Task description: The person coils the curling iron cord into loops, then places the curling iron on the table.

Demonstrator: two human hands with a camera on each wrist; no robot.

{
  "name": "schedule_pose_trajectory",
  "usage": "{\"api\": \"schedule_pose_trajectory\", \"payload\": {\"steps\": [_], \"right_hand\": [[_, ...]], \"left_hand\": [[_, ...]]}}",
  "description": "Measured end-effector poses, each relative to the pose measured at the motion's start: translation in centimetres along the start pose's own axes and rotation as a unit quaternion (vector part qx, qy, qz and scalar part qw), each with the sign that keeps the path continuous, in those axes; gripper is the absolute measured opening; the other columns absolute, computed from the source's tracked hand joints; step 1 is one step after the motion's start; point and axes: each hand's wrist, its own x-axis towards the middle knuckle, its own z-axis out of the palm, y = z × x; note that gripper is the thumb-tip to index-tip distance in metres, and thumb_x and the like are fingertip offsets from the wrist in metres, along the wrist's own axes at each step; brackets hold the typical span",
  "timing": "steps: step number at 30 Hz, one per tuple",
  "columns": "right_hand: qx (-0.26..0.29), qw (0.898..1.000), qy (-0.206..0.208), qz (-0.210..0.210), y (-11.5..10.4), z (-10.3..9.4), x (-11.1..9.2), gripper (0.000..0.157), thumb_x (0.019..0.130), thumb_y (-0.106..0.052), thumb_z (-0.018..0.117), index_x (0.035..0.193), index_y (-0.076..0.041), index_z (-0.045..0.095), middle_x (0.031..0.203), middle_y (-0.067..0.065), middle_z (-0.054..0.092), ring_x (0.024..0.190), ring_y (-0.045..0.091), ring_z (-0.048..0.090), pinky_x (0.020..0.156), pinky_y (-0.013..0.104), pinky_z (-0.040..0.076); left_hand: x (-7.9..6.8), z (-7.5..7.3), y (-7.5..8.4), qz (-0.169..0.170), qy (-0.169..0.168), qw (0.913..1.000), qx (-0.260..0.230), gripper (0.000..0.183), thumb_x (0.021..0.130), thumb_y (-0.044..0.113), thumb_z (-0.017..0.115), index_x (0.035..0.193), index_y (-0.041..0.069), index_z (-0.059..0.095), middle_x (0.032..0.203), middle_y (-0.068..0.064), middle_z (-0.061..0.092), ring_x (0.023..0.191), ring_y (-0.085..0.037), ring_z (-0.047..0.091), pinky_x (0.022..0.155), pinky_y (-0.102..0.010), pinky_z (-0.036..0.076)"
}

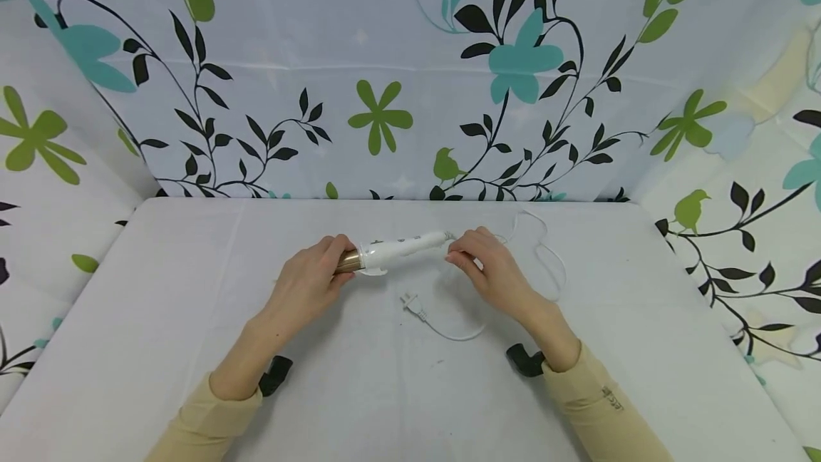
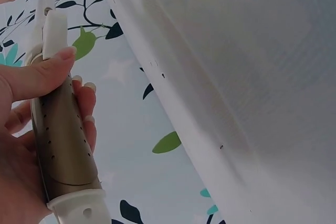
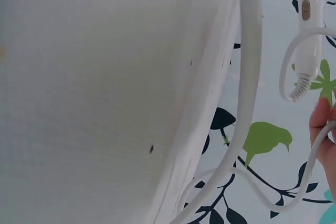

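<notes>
My left hand (image 1: 311, 273) grips a curling iron (image 1: 400, 249) by its gold-brown barrel (image 2: 65, 135), with the thumb beside the white clamp lever (image 2: 55, 35) in the left wrist view. The white handle points right, held over the table. Just past the handle's end, my right hand (image 1: 490, 269) pinches the white power cord (image 3: 251, 66). In the right wrist view the cord leaves the ribbed end of the handle (image 3: 310, 45) and loops round to the fingers. The two-pin plug (image 1: 413, 304) lies on the table below the iron.
The white-covered table (image 1: 359, 391) spreads under both hands. More cord lies in loose loops (image 1: 561, 262) behind the right hand. A leaf-patterned cloth (image 1: 385, 41) hangs at the back and sides. Black wrist mounts (image 1: 276, 375) sit under both forearms.
</notes>
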Motion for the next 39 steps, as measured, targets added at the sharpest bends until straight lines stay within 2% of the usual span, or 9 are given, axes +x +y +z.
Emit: {"api": "schedule_pose_trajectory", "payload": {"steps": [5, 8, 14, 19, 22, 26, 32, 35, 39], "right_hand": [[0.027, 1.0, -0.013, 0.009, 0.1, -0.2, -0.1, 0.008, 0.092, -0.005, 0.068, 0.098, -0.01, 0.069, 0.08, -0.002, 0.056, 0.08, 0.01, 0.041, 0.071, 0.023, 0.037], [0.034, 0.999, 0.001, 0.01, 0.2, -0.2, 0.0, 0.013, 0.09, -0.002, 0.07, 0.1, -0.009, 0.068, 0.085, -0.001, 0.06, 0.082, 0.01, 0.045, 0.071, 0.024, 0.04], [0.046, 0.995, 0.05, 0.066, 0.2, -0.5, 0.0, 0.013, 0.088, -0.006, 0.074, 0.097, -0.01, 0.064, 0.088, -0.001, 0.063, 0.077, 0.01, 0.054, 0.067, 0.022, 0.045], [0.081, 0.989, 0.042, 0.112, 0.5, -0.9, -0.2, 0.007, 0.091, -0.006, 0.069, 0.098, -0.008, 0.07, 0.092, 0.0, 0.068, 0.082, 0.013, 0.061, 0.076, 0.02, 0.05], [0.075, 0.987, 0.034, 0.135, 0.7, -1.2, -0.3, 0.008, 0.092, -0.007, 0.068, 0.098, -0.007, 0.072, 0.091, 0.002, 0.069, 0.076, 0.014, 0.06, 0.07, 0.02, 0.049], [0.05, 0.983, 0.054, 0.168, 0.9, -1.3, -0.2, 0.005, 0.092, -0.01, 0.071, 0.096, -0.008, 0.073, 0.081, 0.006, 0.07, 0.059, 0.013, 0.054, 0.055, 0.022, 0.045], [0.053, 0.977, 0.072, 0.192, 1.2, -1.2, -0.3, 0.009, 0.092, -0.014, 0.073, 0.095, -0.007, 0.075, 0.078, 0.008, 0.072, 0.061, 0.012, 0.055, 0.055, 0.02, 0.044], [0.049, 0.98, 0.07, 0.178, 1.5, -1.0, -0.3, 0.012, 0.09, -0.008, 0.072, 0.101, -0.005, 0.076, 0.088, 0.007, 0.074, 0.074, 0.014, 0.063, 0.066, 0.018, 0.049], [0.028, 0.988, 0.057, 0.143, 1.8, -0.8, -0.4, 0.018, 0.089, 0.0, 0.071, 0.107, -0.003, 0.074, 0.094, 0.009, 0.076, 0.086, 0.02, 0.069, 0.074, 0.027, 0.055]], "left_hand": [[0.0, 0.0, 0.0, 0.028, 0.009, 0.9994, 0.018, 0.039, 0.076, 0.004, 0.086, 0.106, 0.005, 0.06, 0.091, -0.01, 0.065, 0.066, -0.025, 0.061, 0.062, -0.039, 0.051], [0.1, 0.0, 0.2, 0.043, 0.011, 0.9989, 0.017, 0.039, 0.076, 0.005, 0.086, 0.107, 0.007, 0.061, 0.094, -0.008, 0.066, 0.068, -0.024, 0.061, 0.064, -0.039, 0.051], [0.2, 0.1, 0.4, 0.08, 0.004, 0.9968, -0.005, 0.041, 0.076, 0.009, 0.087, 0.109, 0.012, 0.062, 0.096, -0.002, 0.066, 0.069, -0.018, 0.059, 0.065, -0.035, 0.051], [0.1, 0.0, 0.3, 0.088, -0.006, 0.9958, -0.021, 0.042, 0.077, 0.013, 0.087, 0.111, 0.013, 0.062, 0.098, 0.001, 0.066, 0.073, -0.015, 0.061, 0.068, -0.034, 0.052], [0.1, 0.0, 0.2, 0.093, -0.01, 0.9951, -0.03, 0.041, 0.078, 0.014, 0.086, 0.112, 0.014, 0.063, 0.101, 0.002, 0.068, 0.076, -0.014, 0.062, 0.069, -0.034, 0.053], [0.1, -0.1, 0.2, 0.1, -0.007, 0.9941, -0.043, 0.041, 0.079, 0.016, 0.086, 0.113, 0.014, 0.063, 0.104, 0.003, 0.068, 0.077, -0.012, 0.063, 0.068, -0.032, 0.052], [0.2, -0.7, 0.5, 0.09, 0.006, 0.9937, -0.066, 0.042, 0.079, 0.02, 0.086, 0.115, 0.015, 0.064, 0.106, 0.005, 0.069, 0.084, -0.01, 0.066, 0.07, -0.032, 0.053], [0.3, -0.9, 0.7, 0.072, 0.015, 0.9937, -0.085, 0.043, 0.08, 0.022, 0.085, 0.118, 0.014, 0.064, 0.107, 0.004, 0.07, 0.085, -0.01, 0.067, 0.071, -0.032, 0.053], [0.4, -0.8, 0.8, 0.041, 0.022, 0.9933, -0.106, 0.044, 0.084, 0.025, 0.081, 0.122, 0.013, 0.063, 0.108, 0.002, 0.07, 0.087, -0.01, 0.067, 0.072, -0.033, 0.053]]}}
